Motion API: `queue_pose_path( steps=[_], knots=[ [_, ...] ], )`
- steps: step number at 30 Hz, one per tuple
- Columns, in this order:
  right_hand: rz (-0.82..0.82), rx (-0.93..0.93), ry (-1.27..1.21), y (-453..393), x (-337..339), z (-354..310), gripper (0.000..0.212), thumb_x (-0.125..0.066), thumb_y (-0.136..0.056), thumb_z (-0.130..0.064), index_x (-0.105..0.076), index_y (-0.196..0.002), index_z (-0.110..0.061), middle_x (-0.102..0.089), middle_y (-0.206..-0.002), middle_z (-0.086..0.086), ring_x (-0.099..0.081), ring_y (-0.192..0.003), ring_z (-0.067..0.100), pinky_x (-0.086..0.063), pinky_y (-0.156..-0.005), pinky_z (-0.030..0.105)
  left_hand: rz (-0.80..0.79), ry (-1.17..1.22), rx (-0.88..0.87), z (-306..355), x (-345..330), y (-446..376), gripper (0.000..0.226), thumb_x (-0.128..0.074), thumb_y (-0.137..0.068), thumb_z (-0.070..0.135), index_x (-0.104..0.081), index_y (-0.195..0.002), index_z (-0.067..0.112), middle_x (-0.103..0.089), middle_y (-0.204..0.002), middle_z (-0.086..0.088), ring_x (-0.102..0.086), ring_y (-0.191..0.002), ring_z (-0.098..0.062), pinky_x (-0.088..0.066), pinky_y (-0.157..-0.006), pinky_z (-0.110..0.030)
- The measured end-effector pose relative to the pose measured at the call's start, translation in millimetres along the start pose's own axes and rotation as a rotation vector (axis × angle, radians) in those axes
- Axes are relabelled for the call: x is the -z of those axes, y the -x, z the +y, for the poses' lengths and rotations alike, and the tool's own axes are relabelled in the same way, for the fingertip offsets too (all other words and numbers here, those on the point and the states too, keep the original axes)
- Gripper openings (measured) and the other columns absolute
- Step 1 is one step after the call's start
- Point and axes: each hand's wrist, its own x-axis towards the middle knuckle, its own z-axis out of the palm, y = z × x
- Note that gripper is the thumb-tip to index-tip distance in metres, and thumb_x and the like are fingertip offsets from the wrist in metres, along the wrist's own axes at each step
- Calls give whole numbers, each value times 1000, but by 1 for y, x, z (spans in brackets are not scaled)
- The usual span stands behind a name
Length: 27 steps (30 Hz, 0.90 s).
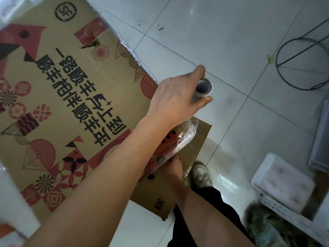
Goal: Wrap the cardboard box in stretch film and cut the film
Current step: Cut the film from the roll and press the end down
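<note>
Fingers of left hand (175,97) grip film roll (202,89) beside cardboard box (71,90).

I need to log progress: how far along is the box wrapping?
Film already shows along the cardboard box's far edge and bunched at its near corner. The left hand grips the stretch film roll by its core; the right hand holds the box's near corner. More wrapping may remain, and the film is not yet cut.
</note>
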Motion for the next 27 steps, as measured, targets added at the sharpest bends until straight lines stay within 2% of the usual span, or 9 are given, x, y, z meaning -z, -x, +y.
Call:
queue_pose_path(
  steps=[4, 7, 11, 14, 18, 21, 23, 25, 27],
  knots=[
    [181, 104, -201, 4, 64, -15, 20, -51, -88, -19, -46, -106, -11, -57, -104, 9, -59, -92, 29, -51, -77, 42, -20, -12, 29, 3, 1, -1, 44, -56, -87, 51, -46, -114, 17, -66, -99, 6, -64, -84, -20, -40, -68, -30],
    [262, 321, -313, -3, 114, -39, 36, -59, -84, -15, -46, -117, -9, -52, -106, 3, -56, -88, 21, -50, -77, 39, -46, 8, 45, 4, 3, 0, 44, -56, -87, 53, -47, -115, 20, -67, -100, 7, -65, -88, -21, -42, -68, -31],
    [130, 635, -242, -36, 166, -82, 77, -73, -73, -14, -33, -139, -14, -38, -138, -6, -43, -121, 11, -39, -96, 26, -76, 33, 42, 4, 5, -1, 42, -56, -86, 55, -48, -115, 25, -68, -97, 8, -67, -82, -19, -45, -68, -32],
    [-70, 809, -75, -47, 188, -110, 57, -74, -73, -10, -49, -123, -5, -58, -111, -7, -54, -103, -1, -43, -82, 15, -110, 6, 61, 5, 7, -2, 44, -53, -86, 58, -46, -118, 28, -69, -93, 7, -67, -77, -19, -44, -67, -31],
    [-211, 784, -50, -44, 193, -119, 22, -72, -74, 0, -59, -89, -11, -57, -81, -14, -56, -76, -4, -42, -68, 13, -158, -19, 102, 7, 9, -2, 48, -55, -83, 61, -47, -120, 31, -69, -95, 7, -66, -86, -19, -46, -72, -31],
    [-252, 697, -30, -40, 193, -119, 39, -68, -78, 3, -48, -68, -28, -50, -64, -20, -52, -60, -11, -39, -59, 11, -231, -25, 155, 10, 13, -3, 61, -55, -82, 62, -38, -134, 34, -66, -115, 11, -65, -98, -18, -47, -82, -33],
    [-278, 602, -32, -39, 195, -122, 27, -64, -82, -2, -49, -75, -24, -50, -69, -17, -50, -60, -7, -40, -62, 14, -297, 78, 227, 12, 18, -4, 75, -55, -81, 63, -25, -143, 33, -53, -134, 16, -60, -110, -16, -44, -92, -34],
    [-241, 548, -30, -39, 199, -122, 15, -65, -81, -7, -54, -91, -9, -53, -81, -1, -50, -71, 2, -43, -68, 26, -305, 211, 335, 12, 22, -6, 74, -53, -83, 60, -22, -144, 30, -44, -143, 11, -55, -117, -18, -39, -101, -37],
    [-216, 483, -27, -36, 209, -120, 33, -69, -75, -9, -55, -104, -2, -56, -91, 9, -54, -83, 18, -45, -72, 33, -244, 68, 347, 16, 26, -6, 72, -51, -87, 54, -25, -144, 18, -37, -147, -3, -43, -129, -25, -29, -108, -43]
  ],
)
